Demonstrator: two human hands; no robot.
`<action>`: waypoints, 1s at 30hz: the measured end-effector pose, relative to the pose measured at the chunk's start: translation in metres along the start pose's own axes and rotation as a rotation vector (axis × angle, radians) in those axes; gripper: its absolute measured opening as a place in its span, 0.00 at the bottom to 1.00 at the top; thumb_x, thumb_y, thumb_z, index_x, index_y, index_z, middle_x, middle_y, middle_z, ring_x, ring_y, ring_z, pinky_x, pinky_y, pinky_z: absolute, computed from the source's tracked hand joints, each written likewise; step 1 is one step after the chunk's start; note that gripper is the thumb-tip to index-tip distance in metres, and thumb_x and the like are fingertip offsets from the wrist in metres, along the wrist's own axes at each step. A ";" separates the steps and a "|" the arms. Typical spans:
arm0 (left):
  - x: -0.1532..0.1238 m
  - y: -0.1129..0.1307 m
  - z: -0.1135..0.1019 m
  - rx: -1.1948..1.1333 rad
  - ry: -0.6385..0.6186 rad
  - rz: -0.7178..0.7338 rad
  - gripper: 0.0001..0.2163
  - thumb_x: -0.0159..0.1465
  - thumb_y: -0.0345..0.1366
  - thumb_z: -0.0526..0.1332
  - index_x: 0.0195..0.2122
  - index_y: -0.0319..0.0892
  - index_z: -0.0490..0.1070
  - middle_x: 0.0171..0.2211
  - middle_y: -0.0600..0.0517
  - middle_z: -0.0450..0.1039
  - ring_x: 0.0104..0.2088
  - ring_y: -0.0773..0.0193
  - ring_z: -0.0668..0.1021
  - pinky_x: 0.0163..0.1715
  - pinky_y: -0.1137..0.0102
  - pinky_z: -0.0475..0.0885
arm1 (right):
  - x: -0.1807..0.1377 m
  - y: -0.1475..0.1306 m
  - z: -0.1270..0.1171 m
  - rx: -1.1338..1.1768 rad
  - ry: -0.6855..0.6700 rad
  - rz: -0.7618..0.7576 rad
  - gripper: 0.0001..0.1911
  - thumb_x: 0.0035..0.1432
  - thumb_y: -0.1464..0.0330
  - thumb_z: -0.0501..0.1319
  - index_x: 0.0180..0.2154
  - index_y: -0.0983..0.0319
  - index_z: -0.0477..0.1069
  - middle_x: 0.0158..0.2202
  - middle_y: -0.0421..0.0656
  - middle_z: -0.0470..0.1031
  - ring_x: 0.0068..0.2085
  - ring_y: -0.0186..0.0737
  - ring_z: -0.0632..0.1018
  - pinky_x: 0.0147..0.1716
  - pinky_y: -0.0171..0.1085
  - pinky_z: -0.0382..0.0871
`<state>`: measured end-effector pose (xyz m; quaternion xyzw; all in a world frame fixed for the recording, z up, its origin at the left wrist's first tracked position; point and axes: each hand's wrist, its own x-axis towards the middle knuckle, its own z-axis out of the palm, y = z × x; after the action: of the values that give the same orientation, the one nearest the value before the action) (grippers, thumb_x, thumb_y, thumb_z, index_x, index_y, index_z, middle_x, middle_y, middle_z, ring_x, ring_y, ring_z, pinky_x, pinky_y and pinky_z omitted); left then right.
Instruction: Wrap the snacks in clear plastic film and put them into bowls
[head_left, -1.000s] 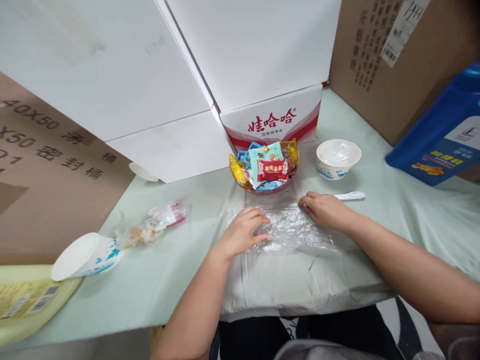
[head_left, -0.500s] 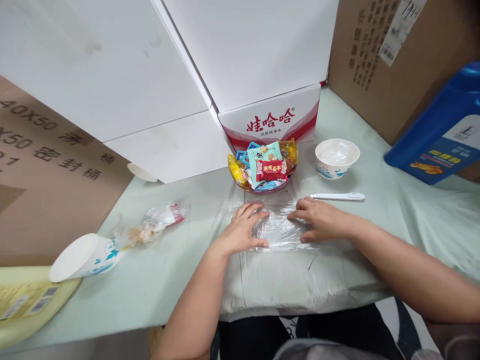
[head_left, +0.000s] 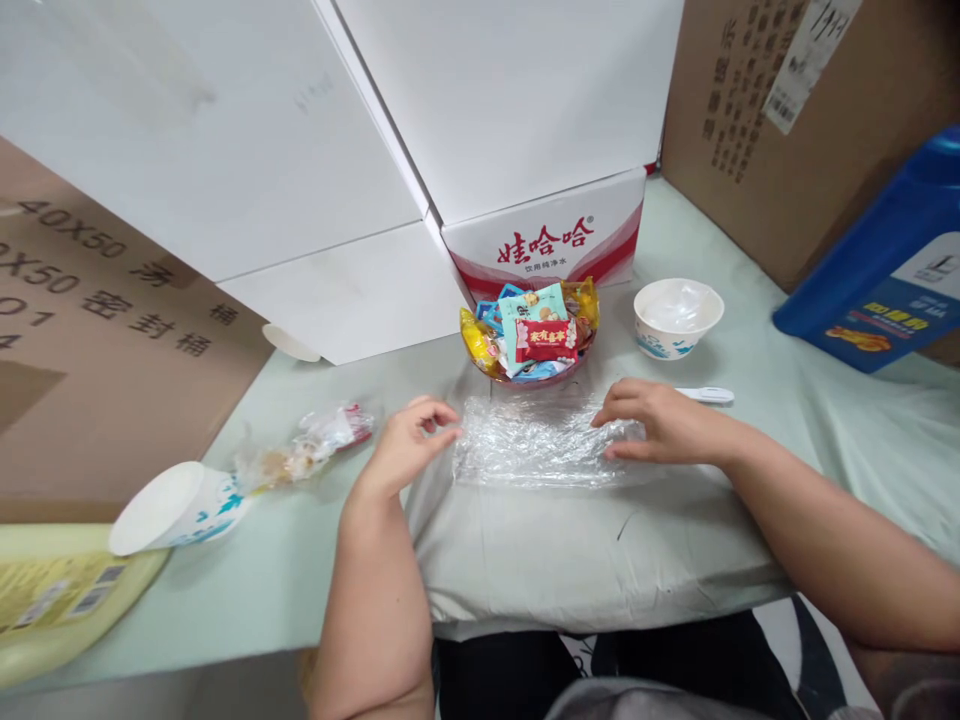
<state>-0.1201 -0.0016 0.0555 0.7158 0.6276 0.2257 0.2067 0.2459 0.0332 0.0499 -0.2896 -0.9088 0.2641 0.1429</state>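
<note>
A sheet of crinkled clear plastic film (head_left: 529,445) lies spread on the cloth in front of me. My left hand (head_left: 409,440) is at the film's left edge, fingers bent, with a small gap between thumb and forefinger. Over the film's right end is my right hand (head_left: 656,420), its fingers loosely curved and thumb apart, gripping nothing. Part of a white plastic-handled tool (head_left: 705,396) shows behind the right hand; its other end is hidden. Just beyond the film stands a glass bowl (head_left: 491,376) full of wrapped snacks (head_left: 546,340).
A paper bowl (head_left: 679,335) with clear plastic inside stands at back right, near a blue jug (head_left: 874,290). To the left are a tipped paper bowl (head_left: 176,510), bagged snacks (head_left: 307,450) and a yellow container (head_left: 75,600). Cardboard boxes (head_left: 90,380) and white cartons (head_left: 555,90) border the table.
My left hand has moved left, off the film's middle to its left edge. The right hand has shifted slightly right. More of the film shows, and it looks more crinkled.
</note>
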 end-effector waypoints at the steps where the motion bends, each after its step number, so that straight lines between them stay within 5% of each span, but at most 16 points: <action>1: -0.001 0.009 0.004 -0.062 -0.150 0.081 0.09 0.57 0.41 0.64 0.33 0.42 0.74 0.36 0.50 0.73 0.38 0.60 0.75 0.41 0.67 0.70 | 0.000 -0.004 0.002 0.047 -0.081 -0.057 0.18 0.56 0.58 0.65 0.46 0.59 0.75 0.43 0.47 0.73 0.44 0.45 0.74 0.43 0.40 0.66; 3: -0.003 0.023 0.014 -0.090 -0.443 0.188 0.11 0.54 0.42 0.68 0.34 0.43 0.75 0.38 0.50 0.73 0.41 0.60 0.74 0.44 0.67 0.69 | 0.001 -0.011 0.007 0.076 -0.273 -0.107 0.21 0.49 0.59 0.70 0.44 0.60 0.75 0.40 0.45 0.73 0.41 0.43 0.74 0.39 0.38 0.66; 5: -0.005 0.032 0.024 0.023 -0.561 0.200 0.17 0.47 0.41 0.73 0.36 0.44 0.74 0.39 0.51 0.72 0.43 0.58 0.73 0.45 0.65 0.68 | 0.002 -0.015 0.012 0.032 -0.378 -0.076 0.18 0.45 0.64 0.71 0.39 0.61 0.75 0.37 0.44 0.73 0.38 0.42 0.73 0.35 0.37 0.64; 8: -0.007 0.036 0.031 0.226 -0.517 0.150 0.19 0.43 0.38 0.75 0.35 0.43 0.72 0.38 0.51 0.69 0.43 0.55 0.71 0.44 0.64 0.67 | 0.002 -0.012 0.015 0.000 -0.375 -0.043 0.05 0.48 0.76 0.62 0.29 0.62 0.73 0.31 0.42 0.72 0.36 0.38 0.71 0.35 0.35 0.62; 12: -0.010 0.035 0.027 0.279 -0.493 0.158 0.07 0.51 0.31 0.67 0.29 0.43 0.70 0.37 0.51 0.69 0.42 0.56 0.70 0.45 0.63 0.66 | -0.003 -0.004 0.004 0.090 -0.387 -0.007 0.08 0.47 0.78 0.57 0.28 0.62 0.72 0.28 0.38 0.72 0.30 0.33 0.69 0.31 0.32 0.60; 15: -0.012 0.033 0.019 0.078 -0.518 0.189 0.03 0.55 0.29 0.59 0.28 0.43 0.68 0.36 0.52 0.72 0.40 0.59 0.72 0.44 0.65 0.67 | -0.007 -0.001 -0.007 0.178 -0.417 0.073 0.05 0.50 0.75 0.57 0.31 0.62 0.70 0.26 0.37 0.71 0.26 0.31 0.68 0.27 0.31 0.58; 20: -0.011 0.025 0.016 -0.225 -0.488 -0.056 0.04 0.60 0.37 0.56 0.32 0.43 0.65 0.27 0.55 0.71 0.29 0.64 0.74 0.32 0.70 0.69 | -0.006 -0.002 -0.011 0.293 -0.480 0.212 0.03 0.54 0.73 0.56 0.32 0.60 0.66 0.26 0.36 0.74 0.26 0.32 0.71 0.25 0.30 0.58; 24: -0.002 0.013 0.027 -0.115 -0.312 -0.144 0.07 0.58 0.41 0.57 0.32 0.43 0.66 0.24 0.56 0.68 0.25 0.65 0.72 0.27 0.71 0.66 | 0.000 -0.001 -0.008 0.089 -0.319 0.366 0.03 0.56 0.70 0.56 0.33 0.59 0.68 0.24 0.37 0.74 0.26 0.35 0.72 0.26 0.32 0.58; 30: 0.005 0.010 0.038 0.077 -0.225 -0.142 0.08 0.62 0.41 0.54 0.33 0.44 0.67 0.24 0.56 0.70 0.25 0.65 0.72 0.27 0.72 0.64 | 0.006 0.006 0.001 -0.176 -0.186 0.437 0.07 0.58 0.66 0.57 0.38 0.59 0.72 0.31 0.43 0.77 0.33 0.42 0.75 0.29 0.35 0.57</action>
<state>-0.0898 0.0014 0.0310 0.6978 0.6578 0.1045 0.2637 0.2434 0.0406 0.0458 -0.4648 -0.8534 0.2341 -0.0276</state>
